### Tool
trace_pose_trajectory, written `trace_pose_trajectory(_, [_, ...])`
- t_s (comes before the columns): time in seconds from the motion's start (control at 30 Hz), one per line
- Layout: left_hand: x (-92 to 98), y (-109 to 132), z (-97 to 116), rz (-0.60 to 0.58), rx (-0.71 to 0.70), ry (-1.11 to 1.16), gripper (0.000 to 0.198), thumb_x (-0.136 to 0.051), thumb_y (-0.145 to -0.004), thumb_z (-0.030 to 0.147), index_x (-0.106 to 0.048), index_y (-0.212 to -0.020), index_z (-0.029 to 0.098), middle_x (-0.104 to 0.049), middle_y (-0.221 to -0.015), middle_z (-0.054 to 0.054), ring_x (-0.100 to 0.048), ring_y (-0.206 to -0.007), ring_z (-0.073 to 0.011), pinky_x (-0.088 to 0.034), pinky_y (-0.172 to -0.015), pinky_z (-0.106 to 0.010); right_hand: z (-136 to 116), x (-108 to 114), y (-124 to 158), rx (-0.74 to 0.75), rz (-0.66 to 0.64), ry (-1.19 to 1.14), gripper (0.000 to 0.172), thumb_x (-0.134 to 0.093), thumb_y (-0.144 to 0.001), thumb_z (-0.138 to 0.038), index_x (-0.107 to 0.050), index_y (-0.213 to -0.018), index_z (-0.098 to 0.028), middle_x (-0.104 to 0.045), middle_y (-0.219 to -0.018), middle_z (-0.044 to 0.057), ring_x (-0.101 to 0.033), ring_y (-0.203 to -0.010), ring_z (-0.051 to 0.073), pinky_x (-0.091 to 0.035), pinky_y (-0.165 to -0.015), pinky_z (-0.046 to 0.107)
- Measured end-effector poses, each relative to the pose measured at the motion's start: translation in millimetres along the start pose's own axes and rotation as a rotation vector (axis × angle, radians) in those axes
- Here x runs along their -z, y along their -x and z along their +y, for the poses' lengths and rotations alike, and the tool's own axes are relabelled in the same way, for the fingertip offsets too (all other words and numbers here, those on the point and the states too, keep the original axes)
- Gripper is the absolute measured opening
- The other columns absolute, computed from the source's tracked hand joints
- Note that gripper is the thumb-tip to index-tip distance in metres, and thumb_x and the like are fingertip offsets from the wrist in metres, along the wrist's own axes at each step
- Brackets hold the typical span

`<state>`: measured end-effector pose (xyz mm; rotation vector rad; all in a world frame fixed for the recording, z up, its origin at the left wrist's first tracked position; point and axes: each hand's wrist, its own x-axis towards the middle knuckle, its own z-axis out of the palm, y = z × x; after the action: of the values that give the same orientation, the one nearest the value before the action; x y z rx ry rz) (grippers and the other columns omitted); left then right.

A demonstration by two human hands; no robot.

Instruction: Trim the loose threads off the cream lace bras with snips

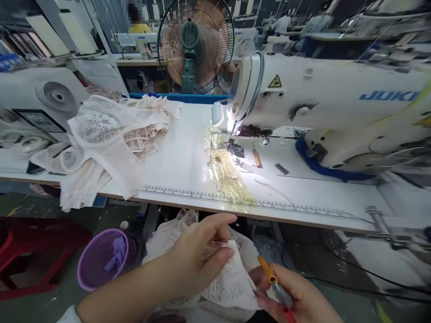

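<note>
A white lace bra (232, 285) lies gathered over my lap, below the table's front edge. My left hand (205, 255) pinches its upper edge between thumb and fingers. On the right, my right hand (296, 294) is closed around small thread snips (278, 287) with orange and red parts and grey metal between them. The fingertips of that hand also touch the bra's right edge. Part of the snips is hidden by my fingers, and some of the fabric is behind my left forearm.
A lit sewing machine (323, 98) stands on the white table (182, 157), yellowish film (232, 188) under its needle. White bras (104, 139) are piled at left. Behind stands a fan (195, 45). A purple basket (85, 264) and red stool (37, 251) are on the floor.
</note>
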<state>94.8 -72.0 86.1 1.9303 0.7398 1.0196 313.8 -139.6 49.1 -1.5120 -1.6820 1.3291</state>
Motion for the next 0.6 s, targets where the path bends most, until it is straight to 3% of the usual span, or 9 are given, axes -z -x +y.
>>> trace_pose_trajectory(0.1, [-13.4, -6.9, 5.6, -0.059, -0.109, -0.16, 0.054, -0.045, -0.084, 0.007, -0.03, -0.132, 0.026, -0.06, -0.087, -0.003, -0.059, -0.075, -0.0152, -0.05, -0.068, -0.027, -9.1, 10.4, 2.5, 0.072, 0.15, -0.087, 0.016, -0.061, -0.079, -0.035, -0.053, -0.077, -0.022, -0.066, -0.087, 0.007, -0.061, -0.074, 0.021, -0.052, -0.061, 0.027])
trace_pose_trajectory(0.27, [-30.0, -14.4, 8.5, -0.115, -0.166, -0.264, 0.053, -0.041, -0.086, 0.009, -0.023, -0.134, 0.025, -0.063, -0.089, -0.004, -0.062, -0.076, -0.0182, -0.051, -0.068, -0.031, -28.0, 18.8, -3.5, 0.314, 0.28, -0.205, 0.013, -0.061, -0.083, -0.022, -0.051, -0.089, -0.027, -0.059, -0.088, 0.001, -0.058, -0.085, 0.018, -0.049, -0.074, 0.029])
trace_pose_trajectory(0.47, [-36.4, -14.9, 5.8, -0.14, -0.094, -0.186, 0.054, -0.044, -0.084, 0.008, -0.026, -0.132, 0.026, -0.062, -0.09, -0.002, -0.061, -0.074, -0.0162, -0.05, -0.068, -0.028, -38.5, 17.4, -15.0, 0.307, 0.252, -0.268, 0.014, -0.061, -0.082, -0.016, -0.051, -0.083, -0.025, -0.053, -0.08, -0.001, -0.054, -0.077, 0.015, -0.047, -0.069, 0.027])
trace_pose_trajectory(0.6, [-40.4, -13.1, 1.2, -0.129, 0.101, -0.009, 0.046, -0.046, -0.081, 0.012, -0.036, -0.125, 0.021, -0.06, -0.082, -0.001, -0.059, -0.072, -0.0155, -0.049, -0.067, -0.028, -37.3, 14.2, -19.3, 0.331, 0.287, -0.301, 0.018, -0.064, -0.079, -0.014, -0.051, -0.083, -0.026, -0.053, -0.079, -0.002, -0.053, -0.075, 0.016, -0.046, -0.066, 0.027])
